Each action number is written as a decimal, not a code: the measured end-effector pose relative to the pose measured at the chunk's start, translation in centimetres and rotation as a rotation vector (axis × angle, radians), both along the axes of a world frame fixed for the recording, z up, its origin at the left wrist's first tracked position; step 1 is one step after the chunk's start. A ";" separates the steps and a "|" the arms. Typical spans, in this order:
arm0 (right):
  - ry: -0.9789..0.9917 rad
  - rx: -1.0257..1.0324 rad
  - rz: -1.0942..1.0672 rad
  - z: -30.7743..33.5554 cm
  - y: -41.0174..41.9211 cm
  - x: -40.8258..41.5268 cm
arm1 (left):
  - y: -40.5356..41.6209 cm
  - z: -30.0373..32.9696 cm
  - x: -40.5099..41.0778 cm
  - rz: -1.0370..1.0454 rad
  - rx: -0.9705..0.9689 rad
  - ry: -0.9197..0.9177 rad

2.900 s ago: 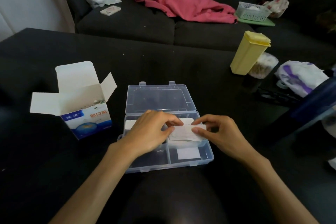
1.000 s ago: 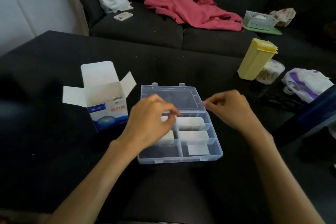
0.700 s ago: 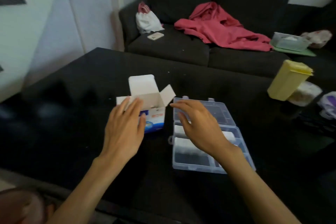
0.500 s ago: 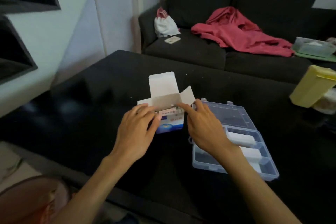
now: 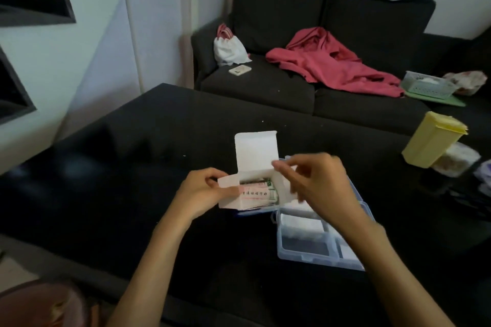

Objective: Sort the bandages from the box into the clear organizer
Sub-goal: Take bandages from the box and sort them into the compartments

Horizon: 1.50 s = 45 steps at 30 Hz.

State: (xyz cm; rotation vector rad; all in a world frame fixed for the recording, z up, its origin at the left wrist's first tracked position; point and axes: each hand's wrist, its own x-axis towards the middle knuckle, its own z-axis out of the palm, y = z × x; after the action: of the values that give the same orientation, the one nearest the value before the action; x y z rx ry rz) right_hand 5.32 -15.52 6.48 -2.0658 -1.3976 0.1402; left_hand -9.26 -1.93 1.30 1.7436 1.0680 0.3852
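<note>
**Reaching into the box for the next bandages**

Left hand (image 5: 202,194) is what I'd anchor everything on: its fingers curl around the near-left flap and side of the box (image 5: 255,167), steadying it on the black table (image 5: 132,154). Right hand (image 5: 316,183) hovers over the box's right edge, thumb and forefinger drawn close together; I can't tell whether they pinch the side flap or nothing, as the hand is blurred. The bandages (image 5: 256,194) lie packed in the open top, printed wrappers showing. The clear organizer (image 5: 318,255) sits just beside the box on its right, lid open, with white stacks in some compartments. To do this well, I judge I should keep the box pinned, dip the right fingertips straight down, and pinch a small stack by its ends so the wrappers don't fan out, then carry it to an unfilled compartment.
</note>
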 end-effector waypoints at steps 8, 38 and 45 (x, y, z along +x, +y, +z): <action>-0.429 -0.447 0.125 -1.3 6.2 0.0 | 0.3 -0.6 1.4 0.170 0.003 -0.187; -0.634 -0.430 0.253 -2.5 8.2 2.1 | -1.1 -3.0 5.2 0.494 -0.060 -0.395; -0.691 -0.148 0.205 -2.6 5.8 2.6 | 1.9 -0.2 1.4 0.098 -0.149 -0.294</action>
State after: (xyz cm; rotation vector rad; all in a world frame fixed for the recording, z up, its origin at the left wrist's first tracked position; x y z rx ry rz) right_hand 7.88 -9.70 3.87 -2.1868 -2.0557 -0.4416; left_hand -7.91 0.00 1.05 1.4544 0.9460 0.5888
